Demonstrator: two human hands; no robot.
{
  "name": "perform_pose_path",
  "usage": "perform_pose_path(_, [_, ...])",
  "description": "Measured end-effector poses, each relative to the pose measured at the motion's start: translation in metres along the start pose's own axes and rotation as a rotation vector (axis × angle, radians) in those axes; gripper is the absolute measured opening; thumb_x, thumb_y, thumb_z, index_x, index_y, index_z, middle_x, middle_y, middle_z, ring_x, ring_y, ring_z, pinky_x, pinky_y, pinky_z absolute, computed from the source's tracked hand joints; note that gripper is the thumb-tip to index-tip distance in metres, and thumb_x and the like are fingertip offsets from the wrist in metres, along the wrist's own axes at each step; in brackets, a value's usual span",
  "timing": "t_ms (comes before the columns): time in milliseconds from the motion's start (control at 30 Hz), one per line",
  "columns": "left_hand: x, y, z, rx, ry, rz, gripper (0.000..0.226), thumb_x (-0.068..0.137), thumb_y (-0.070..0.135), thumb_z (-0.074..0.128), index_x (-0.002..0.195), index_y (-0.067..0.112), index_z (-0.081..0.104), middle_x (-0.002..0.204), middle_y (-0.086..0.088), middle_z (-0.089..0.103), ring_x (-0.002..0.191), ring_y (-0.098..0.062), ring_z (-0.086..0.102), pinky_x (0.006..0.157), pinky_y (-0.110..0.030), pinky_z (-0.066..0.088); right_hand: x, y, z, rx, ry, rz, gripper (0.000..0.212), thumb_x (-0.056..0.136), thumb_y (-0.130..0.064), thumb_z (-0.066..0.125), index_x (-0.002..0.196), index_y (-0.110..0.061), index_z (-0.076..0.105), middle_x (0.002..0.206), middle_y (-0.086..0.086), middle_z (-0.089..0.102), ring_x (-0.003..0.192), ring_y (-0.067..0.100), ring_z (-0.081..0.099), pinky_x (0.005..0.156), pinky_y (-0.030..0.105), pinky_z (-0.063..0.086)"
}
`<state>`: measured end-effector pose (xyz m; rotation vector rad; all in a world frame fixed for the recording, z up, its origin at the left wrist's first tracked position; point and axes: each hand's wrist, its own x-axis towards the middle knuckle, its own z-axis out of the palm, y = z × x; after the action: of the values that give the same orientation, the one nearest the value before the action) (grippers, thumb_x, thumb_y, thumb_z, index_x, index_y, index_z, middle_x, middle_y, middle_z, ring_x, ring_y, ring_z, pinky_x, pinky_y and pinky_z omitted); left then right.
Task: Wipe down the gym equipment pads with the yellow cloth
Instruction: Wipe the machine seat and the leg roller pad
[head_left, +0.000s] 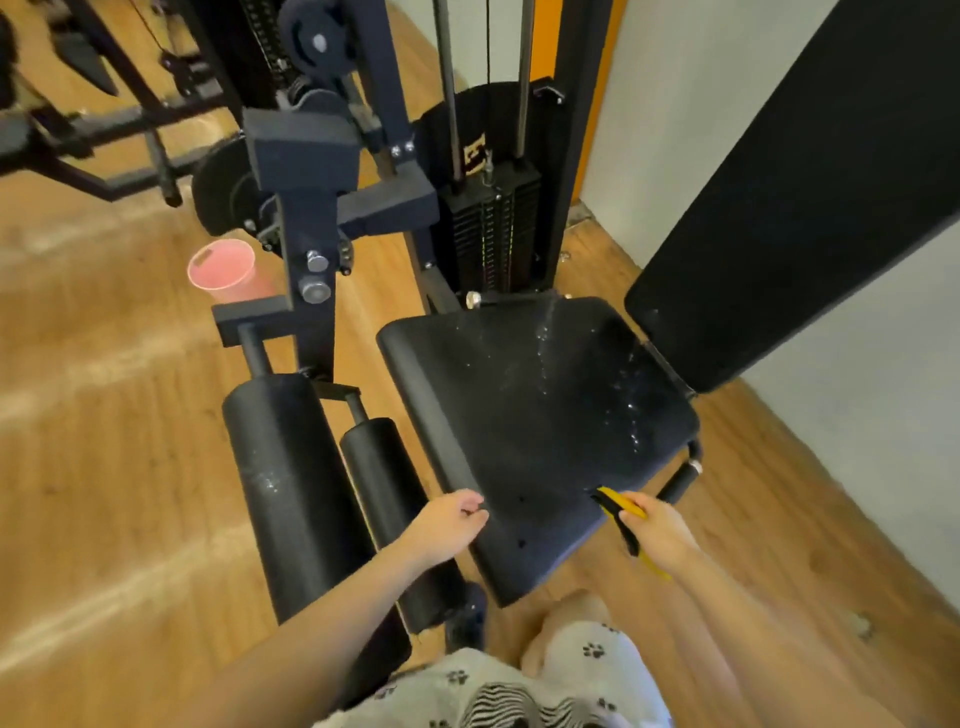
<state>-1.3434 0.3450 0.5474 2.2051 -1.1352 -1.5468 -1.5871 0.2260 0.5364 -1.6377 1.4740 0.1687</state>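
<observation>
A black seat pad (540, 415) fills the middle of the view, speckled with water droplets along its right side. My right hand (657, 530) grips a folded yellow and black cloth (621, 512) just over the pad's near right edge. My left hand (452, 525) hovers at the pad's near left corner, fingers loosely curled and holding nothing. Two black roller pads (291, 483) lie left of the seat. A tall black back pad (810, 192) rises at the right.
A pink plastic cup (223, 273) stands on the machine's frame at the left. The weight stack (493, 234) and guide rods stand behind the seat. A grip handle (683, 480) sticks out at the seat's right. Wooden floor surrounds the machine; a wall runs along the right.
</observation>
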Motion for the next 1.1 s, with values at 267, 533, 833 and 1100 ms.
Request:
perform_pose_path(267, [0.096, 0.035, -0.009, 0.203, 0.421, -0.034, 0.05, 0.097, 0.031, 0.044, 0.143, 0.014, 0.036, 0.151, -0.002, 0.032, 0.138, -0.016, 0.03, 0.112, -0.024, 0.021, 0.147, -0.04, -0.082, -0.146, -0.087, -0.154, 0.036, 0.096, -0.014, 0.046, 0.131, -0.012, 0.05, 0.131, 0.006, 0.054, 0.121, 0.024, 0.049, 0.096, 0.028, 0.036])
perform_pose_path(533, [0.225, 0.063, 0.02, 0.465, 0.506, -0.289, 0.06, 0.099, 0.038, 0.031, 0.15, 0.013, 0.012, 0.158, -0.007, 0.001, 0.146, -0.025, -0.004, 0.114, -0.036, -0.007, 0.349, -0.088, -0.143, -0.284, -0.059, -0.39, 0.041, 0.097, -0.01, 0.043, 0.138, -0.012, 0.043, 0.135, 0.013, 0.05, 0.123, 0.031, 0.047, 0.102, 0.035, 0.035])
perform_pose_path(833, [0.26, 0.05, 0.051, 0.573, 0.54, -0.388, 0.066, 0.088, 0.042, 0.028, 0.141, 0.006, 0.037, 0.15, -0.014, 0.032, 0.141, -0.032, 0.021, 0.112, -0.05, 0.02, 0.47, -0.076, -0.121, -0.435, -0.068, -0.504, 0.048, 0.095, -0.002, 0.041, 0.142, -0.008, 0.033, 0.151, 0.009, 0.028, 0.14, 0.023, 0.024, 0.115, 0.034, 0.02])
perform_pose_path(1100, [0.26, 0.047, 0.055, 0.602, 0.553, -0.394, 0.065, 0.086, 0.041, 0.031, 0.14, 0.007, 0.039, 0.149, -0.015, 0.033, 0.14, -0.032, 0.02, 0.114, -0.048, 0.01, 0.487, -0.054, -0.095, -0.463, -0.01, -0.455, 0.054, 0.096, -0.009, 0.041, 0.147, -0.014, 0.022, 0.156, 0.008, 0.011, 0.144, 0.025, 0.006, 0.117, 0.043, 0.015])
